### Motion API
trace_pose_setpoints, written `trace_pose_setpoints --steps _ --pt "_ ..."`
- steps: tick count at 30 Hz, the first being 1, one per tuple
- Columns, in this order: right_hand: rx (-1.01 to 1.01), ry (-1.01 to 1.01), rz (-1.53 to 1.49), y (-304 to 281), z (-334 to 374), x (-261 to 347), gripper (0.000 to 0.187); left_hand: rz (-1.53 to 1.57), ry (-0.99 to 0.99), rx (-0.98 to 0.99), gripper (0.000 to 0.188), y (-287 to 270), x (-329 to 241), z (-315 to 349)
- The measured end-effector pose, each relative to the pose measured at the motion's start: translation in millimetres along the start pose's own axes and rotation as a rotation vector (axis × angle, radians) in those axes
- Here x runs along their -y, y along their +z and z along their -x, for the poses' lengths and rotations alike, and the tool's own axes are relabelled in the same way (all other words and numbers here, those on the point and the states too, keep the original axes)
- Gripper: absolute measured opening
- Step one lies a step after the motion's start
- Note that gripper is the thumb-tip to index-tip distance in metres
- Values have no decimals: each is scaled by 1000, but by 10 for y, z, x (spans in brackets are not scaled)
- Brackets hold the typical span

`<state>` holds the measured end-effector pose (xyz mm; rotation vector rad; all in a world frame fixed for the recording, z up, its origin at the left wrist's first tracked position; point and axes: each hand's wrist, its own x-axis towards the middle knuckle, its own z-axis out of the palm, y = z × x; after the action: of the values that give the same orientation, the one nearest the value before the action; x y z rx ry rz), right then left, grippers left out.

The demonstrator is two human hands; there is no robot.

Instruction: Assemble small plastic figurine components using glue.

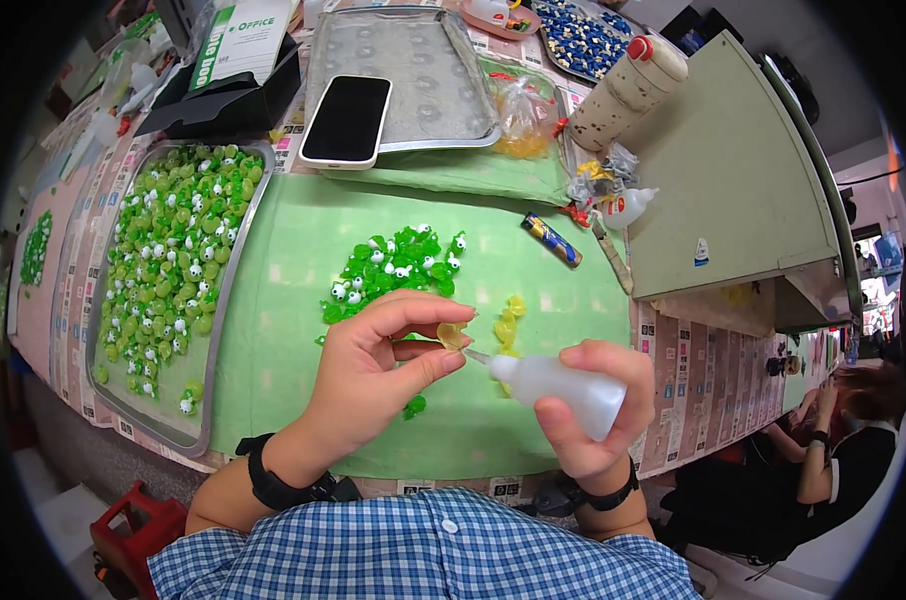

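Head view: the left hand (373, 370) sits just below centre, its grip pinched shut, thumb and fingertips closed on a small translucent yellow piece (453, 335). The right hand (593, 415), at about 4 o'clock from centre, has its grip wrapped fully around a white squeeze bottle (558, 388) lying nearly level, with the thin nozzle pointing toward 9 o'clock and its tip touching or just beside the yellow piece; which of the two I cannot tell. Both wrists wear black bands, and a blue checked shirt (423, 550) fills the 6 o'clock edge.

The hands hover over a green mat (283, 350) spread on the tabletop (693, 380). Just beyond the left hand, toward 12 o'clock, lies a heap of bright green frog figures (393, 270) with white eyes. At 2 o'clock from the pinched piece is a small cluster of yellow pieces (508, 325).

At 9 o'clock a metal tray (218, 330) holds many paler green figures (173, 250). At 12 o'clock a second metal tray (413, 60) has a phone (346, 120) with a dark screen resting on its near left corner. Toward 1 o'clock lie a lighter (550, 240), a small clear plastic bag (523, 110) and a tall speckled bottle (628, 90) with a red cap. A grey-green box (733, 180) stands at 2 o'clock. Another person (833, 450) sits at 4 o'clock, well apart.
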<state>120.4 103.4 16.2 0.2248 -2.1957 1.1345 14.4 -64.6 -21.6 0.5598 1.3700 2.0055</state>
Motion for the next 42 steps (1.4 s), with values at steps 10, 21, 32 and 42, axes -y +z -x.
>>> trace_pose_setpoints --steps 10,21,32,42 --pt "-72 39 -46 -67 71 -31 43 98 -122 -24 36 -28 -28 -19" --pt "-37 19 11 -60 45 -69 43 121 -125 -17 37 -29 -14 -27" --pt "-97 250 -143 -66 67 9 36 29 -31 63 33 -41 -5 -10" --pt "-502 405 -321 -134 72 -453 39 155 -125 15 34 -36 -69 1"
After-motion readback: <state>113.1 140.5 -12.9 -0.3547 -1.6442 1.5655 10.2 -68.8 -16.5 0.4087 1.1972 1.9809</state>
